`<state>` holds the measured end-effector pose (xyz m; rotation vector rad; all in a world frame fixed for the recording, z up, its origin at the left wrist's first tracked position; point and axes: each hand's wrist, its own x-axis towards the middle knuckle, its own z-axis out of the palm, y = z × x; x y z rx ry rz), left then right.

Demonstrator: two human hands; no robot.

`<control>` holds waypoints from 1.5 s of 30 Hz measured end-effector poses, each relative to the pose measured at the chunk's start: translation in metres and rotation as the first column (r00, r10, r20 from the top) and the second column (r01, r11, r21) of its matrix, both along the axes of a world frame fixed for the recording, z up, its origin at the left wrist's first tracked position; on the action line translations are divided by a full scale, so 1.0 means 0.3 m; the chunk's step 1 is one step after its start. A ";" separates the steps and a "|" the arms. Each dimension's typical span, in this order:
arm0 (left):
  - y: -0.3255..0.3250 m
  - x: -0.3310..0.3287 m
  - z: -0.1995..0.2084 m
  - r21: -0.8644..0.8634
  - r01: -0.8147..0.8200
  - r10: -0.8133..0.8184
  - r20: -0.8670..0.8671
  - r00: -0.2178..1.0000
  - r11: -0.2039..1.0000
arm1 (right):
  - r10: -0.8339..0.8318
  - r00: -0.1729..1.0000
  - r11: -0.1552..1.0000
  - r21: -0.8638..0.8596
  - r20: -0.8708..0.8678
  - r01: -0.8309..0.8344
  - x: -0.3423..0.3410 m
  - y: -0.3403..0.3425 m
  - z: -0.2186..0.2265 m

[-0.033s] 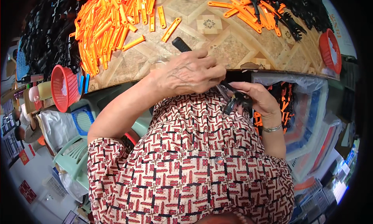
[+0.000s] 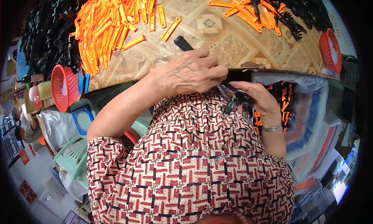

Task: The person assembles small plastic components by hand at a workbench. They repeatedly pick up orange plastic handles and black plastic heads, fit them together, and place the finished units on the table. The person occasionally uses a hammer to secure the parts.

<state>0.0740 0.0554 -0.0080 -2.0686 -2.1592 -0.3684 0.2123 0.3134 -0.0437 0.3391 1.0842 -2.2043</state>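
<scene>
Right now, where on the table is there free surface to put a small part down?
Bare patterned tabletop lies between the pile of orange plastic strips and the heap of black plastic parts, just beyond the left hand. Both sides are crowded, and a black bar lies near the hand.

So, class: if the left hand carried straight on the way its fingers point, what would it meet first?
Probably the right hand and the black part it holds; the left hand points right toward them, though depth is unclear.
</scene>
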 end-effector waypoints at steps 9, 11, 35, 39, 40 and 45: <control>-0.128 -0.109 0.054 0.034 -0.515 0.516 -0.015 0.856 0.856 | -0.021 0.994 0.981 0.189 -0.109 0.042 -0.012 0.024 -0.033; -0.162 -0.161 0.031 -0.023 -0.738 0.735 0.117 0.668 0.674 | -0.094 0.993 0.983 0.153 -0.073 0.104 0.010 0.016 -0.063; 0.107 -0.038 -0.011 -0.411 -0.497 0.222 0.891 -0.396 0.764 | -0.230 0.958 0.923 0.273 -0.172 0.271 -0.003 -0.099 -0.034; 0.108 -0.038 -0.032 -0.416 -0.546 0.256 0.902 -0.347 0.727 | -0.222 0.960 0.926 0.272 -0.171 0.263 -0.004 -0.094 -0.033; 0.110 -0.038 -0.030 -0.419 -0.555 0.251 0.901 -0.355 0.719 | -0.216 0.961 0.928 0.271 -0.170 0.256 -0.005 -0.093 -0.034; 0.123 -0.024 -0.044 -0.399 -0.573 0.250 0.913 -0.323 0.716 | -0.185 0.964 0.928 0.289 -0.193 0.236 -0.009 -0.092 -0.033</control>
